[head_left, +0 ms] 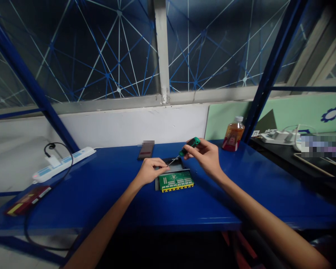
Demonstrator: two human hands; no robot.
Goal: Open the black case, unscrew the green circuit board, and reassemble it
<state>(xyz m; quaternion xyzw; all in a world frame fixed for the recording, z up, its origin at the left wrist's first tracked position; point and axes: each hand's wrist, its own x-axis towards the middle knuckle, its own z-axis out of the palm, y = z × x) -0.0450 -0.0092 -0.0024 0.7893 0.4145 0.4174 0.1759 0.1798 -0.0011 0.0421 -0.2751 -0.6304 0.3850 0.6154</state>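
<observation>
- Open over blue tabletop (108, 179), between power strip (65, 163) and left hand (152, 170)
- Blocked beyond by smartphone (146, 151)
- Narrowed at right rear by drink bottle (233, 137) and slanted post (264, 84)

The counter (109, 198) was solid blue, board (175, 179) at its middle green with a yellow strip, screwdriver handle (190, 146) green and black. Windows (117, 48) up at 12 o'clock had white and blue crisscross lines, pretty neat.
</observation>
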